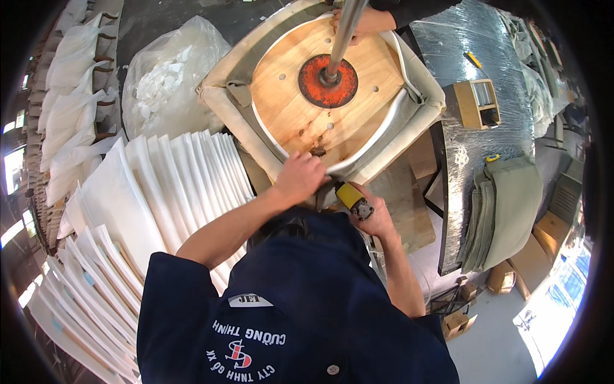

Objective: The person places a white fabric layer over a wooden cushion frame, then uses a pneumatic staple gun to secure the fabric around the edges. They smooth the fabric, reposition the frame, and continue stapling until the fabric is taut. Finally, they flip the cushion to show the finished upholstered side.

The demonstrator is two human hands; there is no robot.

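My left hand (302,178) is closed at the near edge of an upholstered seat, its fingers pinching the beige fabric cover (369,170) against the wooden board (275,77). Close beside it, my right hand (377,217) is wrapped round a yellow and black staple gun (350,196). The tool's nose meets the near rim of the seat, where its tip is hard to see. A red round press plate (328,80) on a metal rod (346,38) bears down on the board. White padding shows between board and fabric. Another person's hand (371,24) rests at the seat's far side.
Stacked white foam sheets (166,192) stand at the left, near a clear plastic bag (169,77) of white scraps. On the right, a film-wrapped table (448,57) carries a wooden box (477,102), a yellow cutter (473,60) and a pile of grey-green fabric (511,211).
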